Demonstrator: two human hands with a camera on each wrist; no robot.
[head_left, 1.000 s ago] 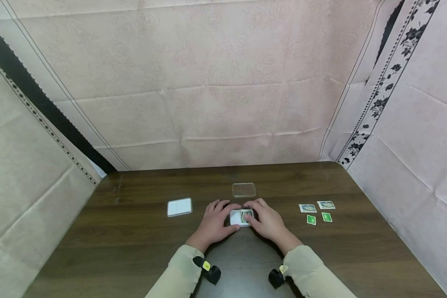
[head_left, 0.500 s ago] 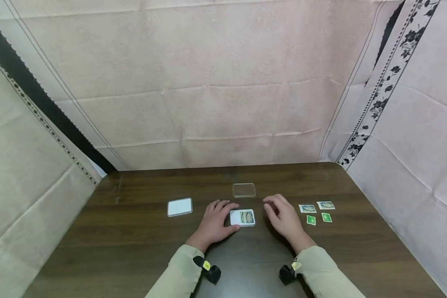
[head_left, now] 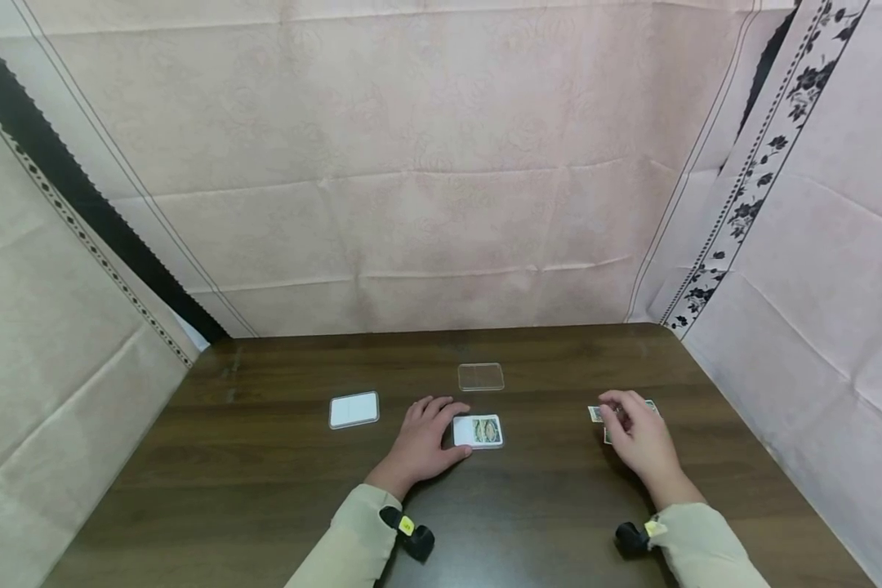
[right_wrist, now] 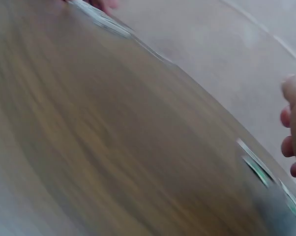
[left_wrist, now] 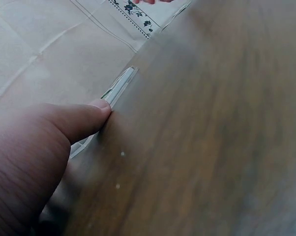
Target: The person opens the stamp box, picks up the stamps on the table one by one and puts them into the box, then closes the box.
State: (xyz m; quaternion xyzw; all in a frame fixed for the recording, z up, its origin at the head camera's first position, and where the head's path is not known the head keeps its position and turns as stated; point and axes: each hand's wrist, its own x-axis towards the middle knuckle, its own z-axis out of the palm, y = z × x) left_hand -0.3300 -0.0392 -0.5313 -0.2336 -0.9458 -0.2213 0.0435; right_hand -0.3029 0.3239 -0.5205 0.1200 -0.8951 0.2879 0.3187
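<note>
Right grip [head_left: 642, 439], wrist-view green slips [right_wrist: 256, 171]

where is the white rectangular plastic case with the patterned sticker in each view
Head: case, below centre, just right of the left hand.
Left wrist: case, left of centre, edge-on at the thumb tip.
Right wrist: case, blurred, top edge, left of centre.
Shared landmark: the left hand, beside the case in all three.

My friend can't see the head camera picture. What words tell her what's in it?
A person's left hand holds a flat white case with a printed card on it, on a dark wooden table, while their right hand hovers over small cards, partly hiding them. A clear flat piece lies beyond; another white case lies to the left.
</note>
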